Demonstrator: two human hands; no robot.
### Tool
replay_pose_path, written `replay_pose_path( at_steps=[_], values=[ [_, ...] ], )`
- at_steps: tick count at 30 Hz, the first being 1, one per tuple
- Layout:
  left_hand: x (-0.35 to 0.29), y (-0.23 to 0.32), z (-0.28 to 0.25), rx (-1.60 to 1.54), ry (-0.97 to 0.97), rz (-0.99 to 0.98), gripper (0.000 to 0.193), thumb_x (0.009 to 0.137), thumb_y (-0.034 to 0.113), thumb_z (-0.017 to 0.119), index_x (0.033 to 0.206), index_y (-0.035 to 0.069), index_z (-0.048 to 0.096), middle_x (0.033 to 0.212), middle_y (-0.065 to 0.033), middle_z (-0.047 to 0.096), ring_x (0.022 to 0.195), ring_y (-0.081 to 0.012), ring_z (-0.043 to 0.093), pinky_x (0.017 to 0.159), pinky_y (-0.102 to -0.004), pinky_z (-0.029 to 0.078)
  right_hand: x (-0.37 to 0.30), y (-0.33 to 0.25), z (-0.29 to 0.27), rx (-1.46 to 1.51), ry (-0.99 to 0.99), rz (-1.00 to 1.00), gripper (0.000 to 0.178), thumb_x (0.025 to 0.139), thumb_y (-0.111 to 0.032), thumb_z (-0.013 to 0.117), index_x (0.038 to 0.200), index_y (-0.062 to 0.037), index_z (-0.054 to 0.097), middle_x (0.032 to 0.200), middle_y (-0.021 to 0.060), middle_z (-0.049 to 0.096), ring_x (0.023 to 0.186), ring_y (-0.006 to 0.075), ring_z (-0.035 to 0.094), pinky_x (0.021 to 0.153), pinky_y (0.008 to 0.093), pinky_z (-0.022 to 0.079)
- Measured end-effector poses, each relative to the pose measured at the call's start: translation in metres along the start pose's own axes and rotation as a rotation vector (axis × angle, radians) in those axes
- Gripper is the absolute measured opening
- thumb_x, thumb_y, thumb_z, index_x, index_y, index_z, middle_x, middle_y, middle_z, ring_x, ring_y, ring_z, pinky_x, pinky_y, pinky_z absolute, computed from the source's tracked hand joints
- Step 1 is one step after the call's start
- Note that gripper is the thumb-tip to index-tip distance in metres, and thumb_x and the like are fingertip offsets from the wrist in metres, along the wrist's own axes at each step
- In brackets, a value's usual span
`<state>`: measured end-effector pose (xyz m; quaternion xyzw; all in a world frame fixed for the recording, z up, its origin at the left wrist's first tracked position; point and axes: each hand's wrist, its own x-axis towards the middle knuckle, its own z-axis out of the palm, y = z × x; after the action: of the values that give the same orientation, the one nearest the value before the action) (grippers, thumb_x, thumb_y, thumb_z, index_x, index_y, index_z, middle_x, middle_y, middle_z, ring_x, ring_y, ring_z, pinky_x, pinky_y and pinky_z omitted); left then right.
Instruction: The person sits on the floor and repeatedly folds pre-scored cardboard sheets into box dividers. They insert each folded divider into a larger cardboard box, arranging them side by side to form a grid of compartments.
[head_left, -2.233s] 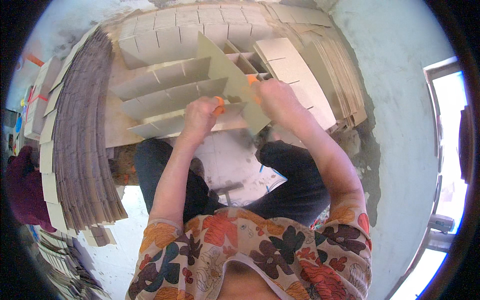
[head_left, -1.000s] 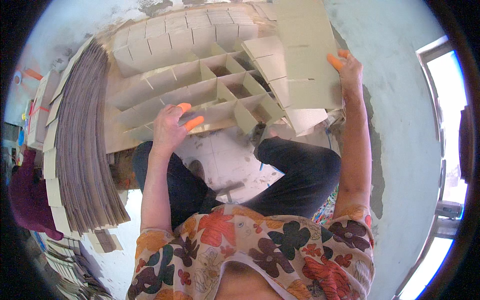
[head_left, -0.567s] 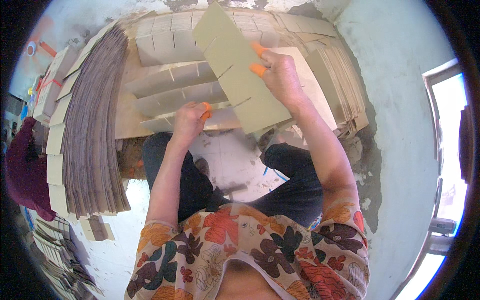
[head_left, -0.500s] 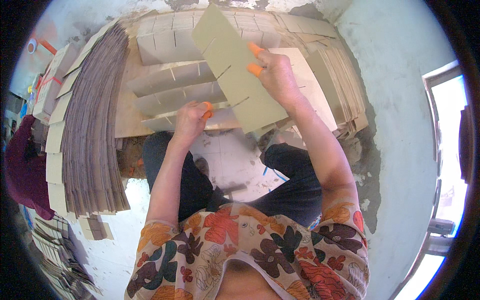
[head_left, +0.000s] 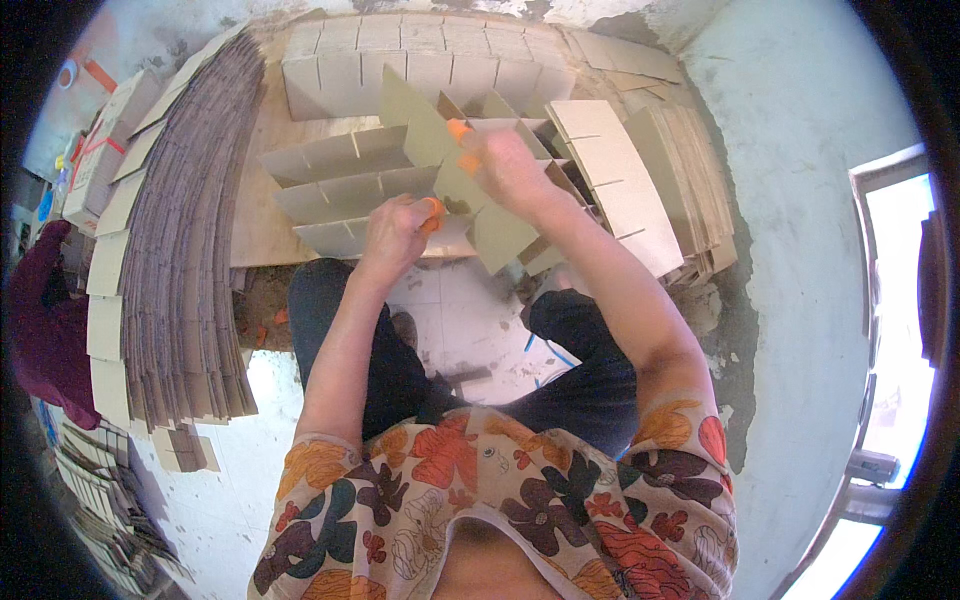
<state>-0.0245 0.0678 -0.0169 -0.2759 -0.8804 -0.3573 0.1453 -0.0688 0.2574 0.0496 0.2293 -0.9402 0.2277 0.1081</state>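
My right hand [head_left: 512,178], orange covers on its fingertips, grips a slotted cardboard divider strip [head_left: 424,130]. The strip stands on edge, slanting across several long slotted strips on the table. Left of it, three of these show: a far strip [head_left: 335,157], a middle strip [head_left: 350,188] and a near strip [head_left: 325,238]. My left hand [head_left: 398,235] is closed at the near strip, close to the crossing, orange on its fingertips too. Crossed strips forming cells [head_left: 572,180] show beyond my right hand, which partly hides them. Whether the slots are engaged I cannot tell.
A long fanned stack of cardboard strips [head_left: 190,230] runs along the left. Slotted strips in a row [head_left: 400,75] stand at the back of the wooden table [head_left: 255,215]. To the right lie a pale slotted sheet [head_left: 615,180] and another stack [head_left: 690,180], near the wall.
My right hand has brought its strip down and left, from above the table onto the long strips. The crossed cells behind it now show. My left hand has shifted slightly right.
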Motion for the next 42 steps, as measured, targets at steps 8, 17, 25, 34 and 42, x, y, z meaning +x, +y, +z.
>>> replay_pose_path(
  at_steps=[8,17,25,34,42],
  values=[
    [0.003,-0.01,0.006,-0.036,0.01,-0.004,0.015,0.069,0.005,0.071,0.083,0.007,0.066,0.071,-0.0139,0.059,0.067,-0.0313,0.06,0.06,-0.0398,0.048,-0.005,-0.02,-0.012,-0.13,-0.118,0.159,0.023,0.081,-0.019,0.061,0.094,0.0003,0.06,0.077,0.0226,0.062,0.075,0.0387,0.062,0.065,0.047,0.048],
    [0.001,-0.006,0.0,-0.043,-0.033,0.003,0.014,0.071,0.004,0.07,0.083,0.007,0.066,0.07,-0.0127,0.059,0.069,-0.0296,0.059,0.061,-0.039,0.047,-0.054,-0.027,-0.024,-0.22,-0.126,0.029,0.016,0.077,-0.005,0.056,0.091,0.002,0.056,0.074,0.0205,0.062,0.073,0.0369,0.064,0.063,0.045,0.052],
    [0.006,-0.008,0.005,-0.043,-0.065,0.038,0.013,0.071,0.006,0.069,0.084,0.007,0.066,0.072,-0.0117,0.06,0.072,-0.0298,0.06,0.063,-0.0387,0.048,-0.049,-0.029,-0.008,-0.273,-0.322,0.051,0.015,0.078,-0.008,0.055,0.09,-0.0008,0.059,0.08,0.0188,0.064,0.078,0.0339,0.065,0.065,0.0429,0.053],
    [0.001,0.017,-0.025,-0.02,-0.008,0.04,0.041,0.063,0.015,0.081,0.098,0.003,0.065,0.088,-0.012,0.064,0.082,-0.0275,0.061,0.071,-0.0349,0.05,-0.136,0.136,-0.107,-0.659,0.232,0.668,0.069,0.077,-0.049,0.069,0.126,-0.0049,0.048,0.12,0.0171,0.056,0.108,0.0309,0.055,0.085,0.0425,0.048],
    [-0.009,0.005,-0.038,0.075,0.006,-0.016,0.037,0.065,0.02,0.08,0.094,0.002,0.067,0.086,-0.0119,0.065,0.082,-0.0283,0.06,0.071,-0.0375,0.049,-0.173,0.174,-0.125,0.277,0.117,0.952,0.042,0.074,-0.036,0.074,0.09,0.0025,0.066,0.079,0.0115,0.066,0.067,0.0198,0.063,0.063,0.0351,0.051]
  ],
)
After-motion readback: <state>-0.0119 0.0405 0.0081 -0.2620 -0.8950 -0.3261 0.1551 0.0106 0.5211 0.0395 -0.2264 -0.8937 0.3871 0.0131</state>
